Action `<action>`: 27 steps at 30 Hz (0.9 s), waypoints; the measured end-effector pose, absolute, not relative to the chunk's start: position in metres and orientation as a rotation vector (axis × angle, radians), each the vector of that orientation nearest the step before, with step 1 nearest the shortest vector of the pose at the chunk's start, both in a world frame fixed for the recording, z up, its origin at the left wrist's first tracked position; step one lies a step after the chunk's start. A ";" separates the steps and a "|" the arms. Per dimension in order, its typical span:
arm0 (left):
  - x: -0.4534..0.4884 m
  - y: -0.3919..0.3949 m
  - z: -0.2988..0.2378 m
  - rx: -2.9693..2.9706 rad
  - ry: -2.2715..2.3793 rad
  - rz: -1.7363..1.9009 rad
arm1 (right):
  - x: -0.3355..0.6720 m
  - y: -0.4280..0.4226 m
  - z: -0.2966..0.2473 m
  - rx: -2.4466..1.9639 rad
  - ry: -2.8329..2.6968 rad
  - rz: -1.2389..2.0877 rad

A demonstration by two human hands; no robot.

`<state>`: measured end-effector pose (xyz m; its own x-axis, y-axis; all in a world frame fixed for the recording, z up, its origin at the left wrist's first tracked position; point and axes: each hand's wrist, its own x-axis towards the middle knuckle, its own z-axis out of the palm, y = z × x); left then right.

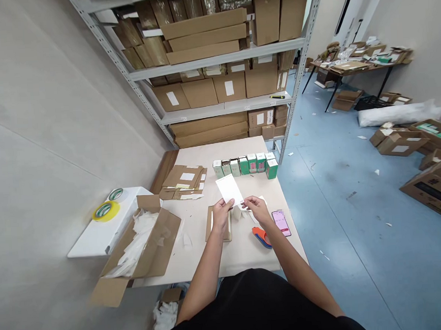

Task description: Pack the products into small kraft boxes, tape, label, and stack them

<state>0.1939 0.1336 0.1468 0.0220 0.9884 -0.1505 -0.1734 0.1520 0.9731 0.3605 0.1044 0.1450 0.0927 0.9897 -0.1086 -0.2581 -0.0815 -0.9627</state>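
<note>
Over the table I hold a small white paper sheet (229, 189), tilted up in front of me. My left hand (221, 213) is closed on its lower left edge, thumb on top. My right hand (257, 208) pinches at its lower right corner; whether a second layer is between those fingers I cannot make out. Below my left hand lies a flat brown cardboard piece (209, 229), partly covered. An orange and blue tape dispenser (262, 237) is beside my right forearm, and a phone (281, 223) with a lit pink screen lies to its right.
A row of several small green and white boxes (244, 165) stands across the table (243, 257). Flattened cardboard (182, 179) is stacked at left, near an open carton (161, 242) with white wrapping. Tape rolls (106, 210) sit on a white surface. Shelving (217, 108) rises behind.
</note>
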 end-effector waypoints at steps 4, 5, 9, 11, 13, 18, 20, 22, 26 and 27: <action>0.196 0.134 0.144 1.031 1.154 1.144 | 0.363 0.102 0.144 -1.124 -0.893 1.296; 0.196 0.134 0.144 1.042 1.156 1.139 | 0.364 0.102 0.144 -1.126 -0.890 1.293; 0.197 0.134 0.143 1.044 1.146 1.138 | 0.365 0.100 0.144 -1.135 -0.889 1.291; 0.198 0.134 0.143 1.029 1.139 1.142 | 0.365 0.099 0.146 -1.141 -0.894 1.294; 0.197 0.133 0.143 1.030 1.133 1.134 | 0.365 0.098 0.148 -1.138 -0.901 1.302; 0.198 0.133 0.144 1.171 1.238 1.058 | 0.362 0.099 0.150 -1.105 -0.932 1.298; 0.200 0.132 0.145 1.292 1.394 1.127 | 0.359 0.099 0.148 -1.106 -0.930 1.283; 0.201 0.131 0.147 1.406 1.441 1.163 | 0.356 0.100 0.147 -1.108 -0.930 1.267; 0.203 0.130 0.152 1.455 1.197 0.951 | 0.351 0.099 0.144 -1.140 -0.980 1.182; 0.202 0.130 0.152 1.439 1.164 0.933 | 0.351 0.098 0.143 -1.147 -1.000 1.162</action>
<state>0.2022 0.1305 0.1520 0.2331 0.9720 -0.0299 0.1827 -0.0136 0.9831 0.3508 0.0985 0.1431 0.1426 0.9898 0.0056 -0.1533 0.0276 -0.9878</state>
